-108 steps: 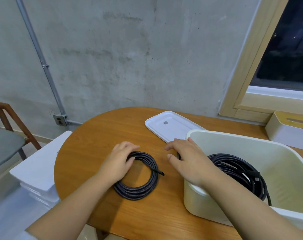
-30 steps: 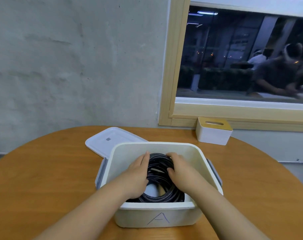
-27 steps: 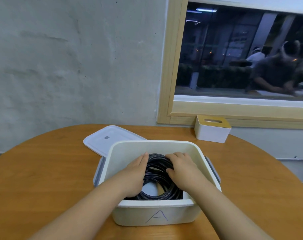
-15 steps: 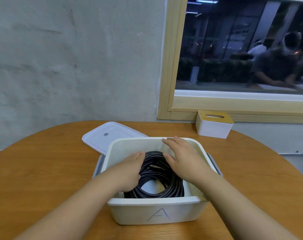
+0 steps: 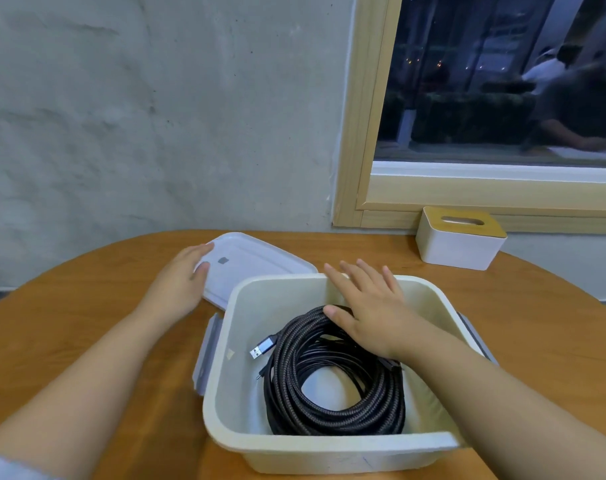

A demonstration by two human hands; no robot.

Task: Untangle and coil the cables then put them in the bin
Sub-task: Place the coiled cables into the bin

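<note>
- Cables (image 5: 332, 372) lie coiled inside the bin (image 5: 225, 341) on the desk (image 5: 87, 323).
- Left hand (image 5: 180, 282) rests open, flat on the lid (image 5: 253, 268)'s near edge.
- Right hand (image 5: 367, 313), fingers spread, grips nothing above the coil.

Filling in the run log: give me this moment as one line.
cables: coiled in bin | left hand: on lid | right hand: open above bin

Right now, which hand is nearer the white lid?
Left. The left hand rests on the left edge of the white lid, fingers open. The right hand is spread over the coiled cables in the bin, apart from the lid.
</note>
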